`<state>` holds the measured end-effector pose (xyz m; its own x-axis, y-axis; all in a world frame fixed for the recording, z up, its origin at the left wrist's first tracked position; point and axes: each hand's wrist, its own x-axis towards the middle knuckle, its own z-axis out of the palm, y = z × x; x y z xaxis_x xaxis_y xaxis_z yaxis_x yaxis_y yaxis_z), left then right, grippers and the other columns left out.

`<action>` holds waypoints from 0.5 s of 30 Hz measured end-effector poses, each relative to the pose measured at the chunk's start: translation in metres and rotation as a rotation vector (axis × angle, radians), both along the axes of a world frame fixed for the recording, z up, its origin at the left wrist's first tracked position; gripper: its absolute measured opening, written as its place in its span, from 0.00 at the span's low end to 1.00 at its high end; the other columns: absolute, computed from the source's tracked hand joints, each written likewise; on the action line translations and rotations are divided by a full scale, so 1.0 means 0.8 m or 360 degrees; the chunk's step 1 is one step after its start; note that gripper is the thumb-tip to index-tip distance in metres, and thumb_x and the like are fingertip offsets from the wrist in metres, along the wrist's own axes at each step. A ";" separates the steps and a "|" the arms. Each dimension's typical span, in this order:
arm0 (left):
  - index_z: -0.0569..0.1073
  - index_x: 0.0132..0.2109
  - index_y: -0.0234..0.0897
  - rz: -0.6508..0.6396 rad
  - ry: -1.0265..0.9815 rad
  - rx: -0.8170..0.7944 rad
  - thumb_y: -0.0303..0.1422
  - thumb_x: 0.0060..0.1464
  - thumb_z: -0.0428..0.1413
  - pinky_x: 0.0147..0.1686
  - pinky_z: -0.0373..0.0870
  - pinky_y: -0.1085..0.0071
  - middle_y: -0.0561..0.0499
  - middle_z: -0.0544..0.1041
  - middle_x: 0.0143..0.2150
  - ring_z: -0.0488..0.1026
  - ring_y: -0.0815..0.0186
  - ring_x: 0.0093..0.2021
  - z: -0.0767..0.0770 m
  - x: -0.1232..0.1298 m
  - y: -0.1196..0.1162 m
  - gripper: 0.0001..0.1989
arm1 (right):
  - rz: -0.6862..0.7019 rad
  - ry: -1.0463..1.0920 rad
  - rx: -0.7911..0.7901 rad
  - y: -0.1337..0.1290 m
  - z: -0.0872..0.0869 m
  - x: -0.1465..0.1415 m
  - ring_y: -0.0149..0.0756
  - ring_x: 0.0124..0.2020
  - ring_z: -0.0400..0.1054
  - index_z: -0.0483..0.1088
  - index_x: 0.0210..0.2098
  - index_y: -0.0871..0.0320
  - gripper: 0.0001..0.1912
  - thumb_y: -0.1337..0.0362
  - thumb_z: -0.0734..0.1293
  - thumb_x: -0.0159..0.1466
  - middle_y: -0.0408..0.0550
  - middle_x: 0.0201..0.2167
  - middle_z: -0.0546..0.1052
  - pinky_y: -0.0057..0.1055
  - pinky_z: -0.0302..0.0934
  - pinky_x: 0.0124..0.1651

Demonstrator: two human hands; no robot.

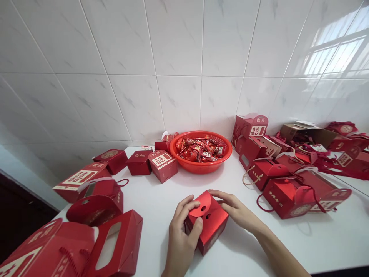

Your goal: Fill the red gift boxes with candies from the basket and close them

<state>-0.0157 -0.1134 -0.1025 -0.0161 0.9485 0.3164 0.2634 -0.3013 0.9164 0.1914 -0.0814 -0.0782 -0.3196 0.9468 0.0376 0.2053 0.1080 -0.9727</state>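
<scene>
A small red gift box (215, 227) stands on the white table in front of me, with two holes in its top and a rounded flap lying over it. My left hand (184, 227) is closed around its left side, fingers and thumb resting on the flap and the top. Against the far right edge of the same box lies my right hand (238, 209), fingers bent along it and their tips partly hidden. Farther back, a red plastic basket (201, 167) holds a heap of red-wrapped candies (198, 149).
Several red gift boxes stand to the left, among them a windowed box (129, 242). More boxes with cord handles, including a red box (288, 198), crowd the right side near an open brown carton (319, 136). A tiled wall (178, 46) rises behind the white table (152, 207).
</scene>
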 end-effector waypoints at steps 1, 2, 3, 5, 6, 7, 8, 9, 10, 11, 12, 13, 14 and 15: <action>0.79 0.48 0.43 0.0045 0.0019 -0.0003 0.38 0.57 0.55 0.59 0.70 0.48 0.43 0.74 0.60 0.71 0.49 0.62 0.000 0.000 -0.001 0.14 | -0.0007 -0.0010 -0.0003 0.000 0.000 -0.001 0.51 0.63 0.64 0.76 0.49 0.54 0.19 0.54 0.65 0.63 0.55 0.63 0.71 0.50 0.57 0.64; 0.79 0.49 0.44 0.0096 0.0039 -0.0006 0.39 0.57 0.56 0.59 0.70 0.48 0.42 0.74 0.60 0.71 0.49 0.62 0.000 0.000 -0.002 0.15 | -0.0029 -0.0011 -0.0002 0.000 0.001 -0.002 0.51 0.61 0.66 0.76 0.43 0.56 0.15 0.54 0.65 0.63 0.55 0.60 0.73 0.48 0.59 0.62; 0.79 0.50 0.44 0.0155 0.0063 -0.0011 0.40 0.56 0.56 0.59 0.70 0.47 0.42 0.73 0.60 0.71 0.48 0.61 0.001 -0.001 -0.004 0.16 | -0.0061 0.0000 -0.0001 0.000 0.002 -0.003 0.50 0.56 0.68 0.74 0.37 0.56 0.13 0.53 0.66 0.63 0.55 0.55 0.76 0.46 0.61 0.58; 0.79 0.51 0.44 0.0274 0.0110 -0.0026 0.42 0.54 0.58 0.58 0.70 0.46 0.42 0.73 0.60 0.71 0.47 0.61 0.004 -0.001 -0.007 0.19 | -0.0136 0.0051 -0.0020 -0.001 0.004 -0.003 0.44 0.44 0.71 0.69 0.29 0.56 0.14 0.52 0.68 0.62 0.51 0.41 0.79 0.39 0.64 0.48; 0.79 0.51 0.43 0.0322 0.0134 -0.0034 0.43 0.52 0.58 0.58 0.70 0.45 0.42 0.73 0.60 0.71 0.46 0.61 0.006 -0.002 -0.008 0.20 | -0.0182 0.0091 -0.0040 -0.001 0.006 -0.002 0.40 0.38 0.70 0.67 0.27 0.56 0.15 0.51 0.69 0.61 0.48 0.34 0.77 0.35 0.63 0.43; 0.79 0.52 0.43 0.0359 0.0155 -0.0045 0.44 0.52 0.58 0.57 0.70 0.45 0.41 0.73 0.59 0.71 0.46 0.60 0.008 -0.002 -0.010 0.21 | -0.0227 0.0145 -0.0064 -0.001 0.009 0.000 0.37 0.33 0.68 0.67 0.26 0.56 0.16 0.51 0.70 0.60 0.45 0.29 0.76 0.33 0.61 0.40; 0.78 0.53 0.42 0.0381 0.0174 -0.0058 0.44 0.51 0.59 0.57 0.71 0.46 0.41 0.73 0.58 0.72 0.46 0.59 0.011 -0.003 -0.010 0.23 | -0.0263 0.0223 -0.0087 -0.002 0.012 0.002 0.35 0.31 0.66 0.67 0.26 0.56 0.17 0.51 0.71 0.59 0.44 0.26 0.74 0.32 0.60 0.38; 0.77 0.53 0.41 0.0388 0.0190 -0.0073 0.45 0.51 0.58 0.55 0.72 0.46 0.41 0.74 0.57 0.73 0.47 0.56 0.014 -0.003 -0.011 0.24 | -0.0279 0.0326 -0.0104 -0.003 0.017 0.006 0.34 0.29 0.65 0.67 0.25 0.56 0.18 0.50 0.72 0.59 0.43 0.24 0.73 0.31 0.59 0.38; 0.77 0.54 0.40 0.0385 0.0202 -0.0092 0.45 0.51 0.58 0.53 0.73 0.48 0.40 0.74 0.56 0.74 0.48 0.53 0.016 -0.004 -0.011 0.25 | -0.0284 0.0448 -0.0110 -0.005 0.022 0.009 0.34 0.29 0.65 0.67 0.25 0.57 0.18 0.50 0.73 0.58 0.43 0.23 0.73 0.31 0.59 0.38; 0.76 0.54 0.39 0.0382 0.0211 -0.0114 0.46 0.50 0.58 0.50 0.74 0.50 0.40 0.74 0.54 0.76 0.51 0.48 0.018 -0.004 -0.011 0.26 | -0.0281 0.0574 -0.0103 -0.007 0.028 0.013 0.33 0.28 0.64 0.68 0.25 0.56 0.18 0.50 0.73 0.58 0.42 0.21 0.73 0.32 0.60 0.39; 0.76 0.54 0.38 0.0380 0.0216 -0.0135 0.46 0.50 0.58 0.47 0.75 0.52 0.40 0.75 0.52 0.76 0.53 0.43 0.018 -0.004 -0.010 0.27 | -0.0278 0.0685 -0.0084 -0.009 0.035 0.016 0.33 0.27 0.64 0.68 0.25 0.56 0.18 0.51 0.74 0.58 0.42 0.21 0.73 0.32 0.60 0.40; 0.76 0.54 0.37 0.0380 0.0212 -0.0152 0.47 0.50 0.59 0.43 0.76 0.54 0.41 0.75 0.50 0.75 0.56 0.38 0.018 -0.005 -0.009 0.27 | -0.0283 0.0764 -0.0055 -0.012 0.042 0.017 0.32 0.27 0.64 0.69 0.26 0.56 0.17 0.51 0.75 0.57 0.41 0.20 0.72 0.32 0.61 0.41; 0.76 0.54 0.37 0.0376 0.0196 -0.0169 0.48 0.50 0.59 0.40 0.76 0.57 0.42 0.75 0.49 0.74 0.60 0.34 0.017 -0.004 -0.008 0.27 | -0.0286 0.0805 -0.0022 -0.015 0.048 0.018 0.31 0.27 0.64 0.70 0.27 0.57 0.17 0.52 0.76 0.57 0.41 0.21 0.72 0.32 0.61 0.40; 0.76 0.54 0.37 0.0364 0.0162 -0.0187 0.48 0.50 0.60 0.37 0.76 0.60 0.43 0.75 0.47 0.72 0.63 0.30 0.014 -0.004 -0.007 0.28 | -0.0285 0.0815 0.0011 -0.018 0.054 0.018 0.31 0.27 0.65 0.72 0.29 0.57 0.16 0.53 0.77 0.57 0.41 0.22 0.73 0.31 0.61 0.40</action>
